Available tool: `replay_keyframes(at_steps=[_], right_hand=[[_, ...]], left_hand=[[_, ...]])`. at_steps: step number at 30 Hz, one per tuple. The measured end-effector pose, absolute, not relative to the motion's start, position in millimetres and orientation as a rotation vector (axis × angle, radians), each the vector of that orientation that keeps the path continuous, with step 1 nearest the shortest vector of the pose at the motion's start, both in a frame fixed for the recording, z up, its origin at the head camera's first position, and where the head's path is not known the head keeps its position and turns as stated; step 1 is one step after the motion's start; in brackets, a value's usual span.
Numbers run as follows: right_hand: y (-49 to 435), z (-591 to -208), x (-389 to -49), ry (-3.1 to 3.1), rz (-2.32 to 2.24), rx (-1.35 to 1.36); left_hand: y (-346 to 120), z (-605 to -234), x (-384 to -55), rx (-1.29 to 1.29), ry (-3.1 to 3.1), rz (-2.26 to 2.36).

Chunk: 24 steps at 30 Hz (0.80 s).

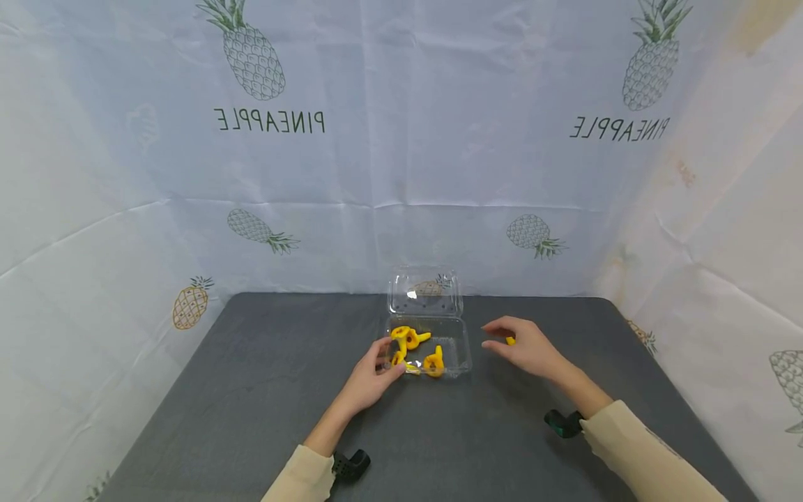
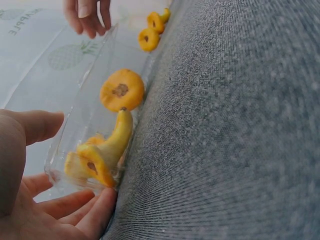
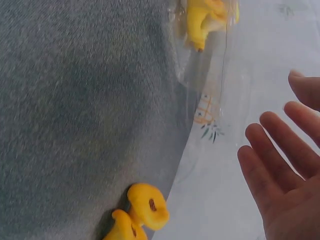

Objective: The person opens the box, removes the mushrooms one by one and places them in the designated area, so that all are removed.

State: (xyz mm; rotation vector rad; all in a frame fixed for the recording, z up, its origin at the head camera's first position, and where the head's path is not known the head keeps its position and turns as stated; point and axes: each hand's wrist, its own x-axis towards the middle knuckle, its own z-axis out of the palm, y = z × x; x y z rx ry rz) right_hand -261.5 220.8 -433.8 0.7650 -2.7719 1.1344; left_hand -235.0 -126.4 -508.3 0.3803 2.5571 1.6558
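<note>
Grey table, clear box, mushrooms inside

the table over there is dark grey, its far corners rounded, its top finely grained. a pale cloth hangs behind it and down both sides, bluish at the back, whiter to the left, creased straight across. up high there's a grey pineapple on the left and another on the right, green leaves on top, each over lettering that reads "pineapple" backwards. lower down, two smaller ones lie tipped over, and an orange one sits near the table's far left corner.
</note>
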Motion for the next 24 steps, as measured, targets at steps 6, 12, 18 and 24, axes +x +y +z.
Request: replay_keyframes(at_steps=[6, 12, 18, 24], right_hand=[[207, -431, -264, -2.799, 1.158, 0.822], [194, -430, -266, -2.814, 1.142, 0.865], [179, -432, -271, -2.839, 1.135, 0.899], [166, -440, -278, -2.847, 1.135, 0.954]], left_hand=[[-127, -508, -236, 0.379, 2.555, 1.665], [-126, -507, -236, 0.371, 2.556, 1.658], [-127, -507, -236, 0.377, 2.552, 1.657], [-127, -508, -236, 0.377, 2.549, 1.654]])
